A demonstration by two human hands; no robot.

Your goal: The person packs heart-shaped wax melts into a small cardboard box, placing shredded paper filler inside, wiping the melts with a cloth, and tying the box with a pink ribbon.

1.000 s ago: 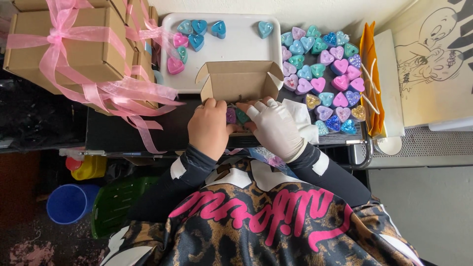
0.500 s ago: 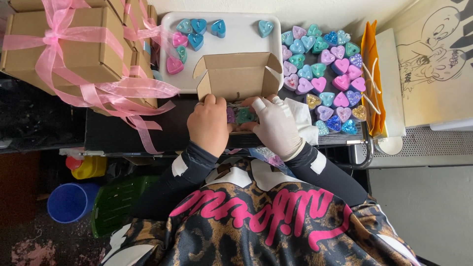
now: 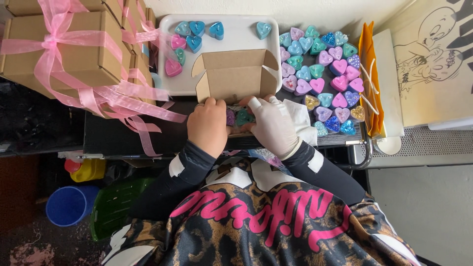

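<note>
while the open cardboard box sits on the white tray, both hands curl in just below it: bare left hand and gloved right hand pinching a packet of heart candles between them.

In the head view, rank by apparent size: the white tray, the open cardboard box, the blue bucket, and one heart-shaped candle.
1. White tray, though partly covered by the box.
2. Open cardboard box.
3. Blue bucket; it sits lower, farther from the camera, so its true size is unsure.
4. Heart-shaped candle, clearly smallest.
</note>
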